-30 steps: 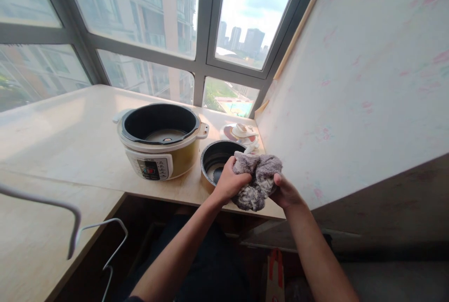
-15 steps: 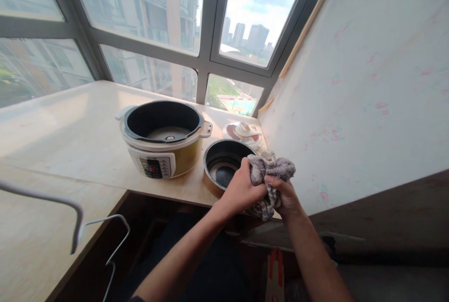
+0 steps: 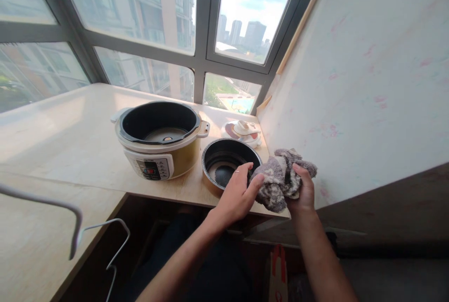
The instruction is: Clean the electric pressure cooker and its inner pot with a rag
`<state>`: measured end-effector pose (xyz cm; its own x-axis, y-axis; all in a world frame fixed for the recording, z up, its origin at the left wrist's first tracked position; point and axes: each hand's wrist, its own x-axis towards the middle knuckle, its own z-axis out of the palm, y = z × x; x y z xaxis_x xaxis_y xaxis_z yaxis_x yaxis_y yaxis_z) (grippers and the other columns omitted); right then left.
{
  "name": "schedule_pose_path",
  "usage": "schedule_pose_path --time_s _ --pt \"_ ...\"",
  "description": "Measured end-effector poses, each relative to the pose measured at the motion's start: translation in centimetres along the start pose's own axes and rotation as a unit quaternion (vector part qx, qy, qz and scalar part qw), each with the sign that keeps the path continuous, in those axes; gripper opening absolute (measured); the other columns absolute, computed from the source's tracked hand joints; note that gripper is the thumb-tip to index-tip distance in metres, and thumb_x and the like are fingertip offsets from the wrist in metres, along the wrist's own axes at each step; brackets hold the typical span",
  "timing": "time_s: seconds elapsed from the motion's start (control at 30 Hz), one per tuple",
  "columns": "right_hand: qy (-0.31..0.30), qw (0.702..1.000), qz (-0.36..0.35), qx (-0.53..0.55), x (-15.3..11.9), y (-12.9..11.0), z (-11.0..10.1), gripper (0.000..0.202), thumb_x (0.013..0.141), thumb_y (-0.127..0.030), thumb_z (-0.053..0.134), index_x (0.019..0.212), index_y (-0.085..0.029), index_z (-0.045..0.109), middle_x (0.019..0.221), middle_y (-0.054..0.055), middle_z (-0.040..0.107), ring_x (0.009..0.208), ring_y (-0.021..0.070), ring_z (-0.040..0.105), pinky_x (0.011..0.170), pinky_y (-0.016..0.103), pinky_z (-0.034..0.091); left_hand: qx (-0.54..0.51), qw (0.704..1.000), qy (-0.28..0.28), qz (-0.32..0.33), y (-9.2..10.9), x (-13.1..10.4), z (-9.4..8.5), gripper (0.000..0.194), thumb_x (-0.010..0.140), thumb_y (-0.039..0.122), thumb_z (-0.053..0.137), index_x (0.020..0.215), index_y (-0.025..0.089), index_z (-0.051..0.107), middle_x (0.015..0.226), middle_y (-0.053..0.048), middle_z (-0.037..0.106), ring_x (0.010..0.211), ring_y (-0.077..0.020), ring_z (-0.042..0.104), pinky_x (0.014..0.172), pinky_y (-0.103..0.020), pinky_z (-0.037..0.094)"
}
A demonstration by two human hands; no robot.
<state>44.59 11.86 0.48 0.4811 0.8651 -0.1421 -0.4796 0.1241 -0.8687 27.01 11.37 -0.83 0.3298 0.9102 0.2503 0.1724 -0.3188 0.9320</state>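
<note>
A crumpled grey and cream cloth (image 3: pixel 275 180) is gripped by my right hand (image 3: pixel 303 192) at the right front edge of the counter. My left hand (image 3: pixel 238 194) is at the cloth's left side, fingers apart, in front of the inner pot. That round pot (image 3: pixel 211 181), black inside and brown outside, stands on the counter. To its left is a white and gold electric cooker (image 3: pixel 187 154), its top uncovered and its control panel facing me. Behind the pot lies a white lid (image 3: pixel 243 132).
Windows (image 3: pixel 201 58) rise behind the wooden counter (image 3: pixel 70 152). A flower-patterned wall (image 3: pixel 368 82) borders the right side. White bent metal rods (image 3: pixel 75 217) stick out at the lower left. Below the counter, a bag with red handles (image 3: pixel 278 274) stands on the right.
My right hand has moved right with the cloth, which is less bunched. My left hand has loosened its grip and its fingers have spread. The view has shifted slightly.
</note>
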Motion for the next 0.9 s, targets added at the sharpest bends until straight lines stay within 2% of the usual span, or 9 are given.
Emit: schedule_pose_path --time_s 0.1,0.2,0.3,0.37,0.5,0.63,0.73,0.9 --pt "0.025 0.998 -0.051 -0.004 0.6 -0.7 -1.4 0.035 0.069 -0.039 0.075 0.098 -0.019 0.071 0.092 0.001 0.074 0.096 0.0240 0.070 0.095 0.039 0.057 0.154 0.984 -0.063 0.058 -1.2 -0.7 -0.6 0.045 0.102 0.048 0.044 0.128 0.013 0.056 0.131 -0.016 0.061 0.124 -0.0286 0.055 0.105 -0.042 0.041" --pt "0.049 0.993 -0.109 -0.005 0.9 -0.9 -2.5 0.034 0.071 -0.037 0.075 0.098 -0.018 0.071 0.093 0.001 0.073 0.099 0.0219 0.069 0.096 0.035 0.056 0.340 0.928 -0.118 0.098 -2.5 -1.2 -0.9 0.035 0.095 0.042 0.060 0.113 0.013 0.063 0.110 -0.014 0.068 0.106 -0.0319 0.063 0.089 -0.043 0.045" --pt "0.089 0.982 -0.168 0.005 0.9 -0.8 -3.1 0.038 0.067 -0.035 0.080 0.098 -0.016 0.070 0.097 0.002 0.072 0.102 0.0220 0.068 0.097 0.036 0.056 0.459 0.873 -0.122 0.110 -3.9 -1.5 -1.2 0.014 0.095 0.026 0.059 0.096 0.014 0.066 0.087 -0.009 0.069 0.085 -0.0292 0.065 0.075 -0.042 0.041" --pt "0.113 0.971 -0.209 0.003 0.9 -0.5 -3.4 0.040 0.064 -0.032 0.083 0.098 -0.016 0.069 0.100 0.002 0.071 0.103 0.0220 0.068 0.099 0.037 0.055 0.486 0.858 -0.092 0.139 -4.9 -1.6 -1.3 0.015 0.093 0.014 0.053 0.084 0.016 0.065 0.077 -0.006 0.067 0.075 -0.0257 0.063 0.069 -0.039 0.035" --pt "0.127 0.963 -0.240 0.000 0.4 0.1 -3.8 0.040 0.061 -0.029 0.086 0.095 -0.017 0.070 0.097 0.001 0.071 0.103 0.0209 0.068 0.098 0.034 0.055 0.461 0.856 0.007 0.233 -6.3 -1.3 -1.7 0.017 0.086 0.006 0.055 0.076 0.017 0.064 0.069 -0.003 0.064 0.069 -0.0218 0.059 0.067 -0.038 0.030" --pt "0.116 0.962 -0.248 -0.012 -0.4 0.6 -4.2 0.039 0.061 -0.029 0.087 0.095 -0.019 0.069 0.098 0.001 0.071 0.102 0.0199 0.069 0.100 0.034 0.054 0.405 0.866 0.088 0.280 -6.7 -0.2 -2.6 0.015 0.091 0.012 0.057 0.080 0.016 0.068 0.068 -0.003 0.066 0.067 -0.0187 0.058 0.067 -0.035 0.032" --pt "0.113 0.955 -0.271 -0.043 -0.8 0.7 -4.4 0.042 0.064 -0.030 0.085 0.100 -0.020 0.068 0.104 0.002 0.071 0.106 0.0220 0.069 0.104 0.038 0.052 0.357 0.880 0.137 0.282 -6.3 1.0 -3.3 0.012 0.092 0.016 0.061 0.084 0.016 0.070 0.072 -0.002 0.069 0.066 -0.0166 0.060 0.067 -0.033 0.034" --pt "0.113 0.948 -0.287 -0.084 -2.3 1.6 -4.4 0.041 0.069 -0.033 0.085 0.103 -0.019 0.067 0.104 0.005 0.072 0.107 0.0254 0.068 0.103 0.044 0.053 0.262 0.921 0.170 0.234 -4.8 2.3 -3.8 0.010 0.091 0.022 0.066 0.084 0.019 0.073 0.072 0.001 0.071 0.064 -0.0140 0.061 0.070 -0.032 0.036"
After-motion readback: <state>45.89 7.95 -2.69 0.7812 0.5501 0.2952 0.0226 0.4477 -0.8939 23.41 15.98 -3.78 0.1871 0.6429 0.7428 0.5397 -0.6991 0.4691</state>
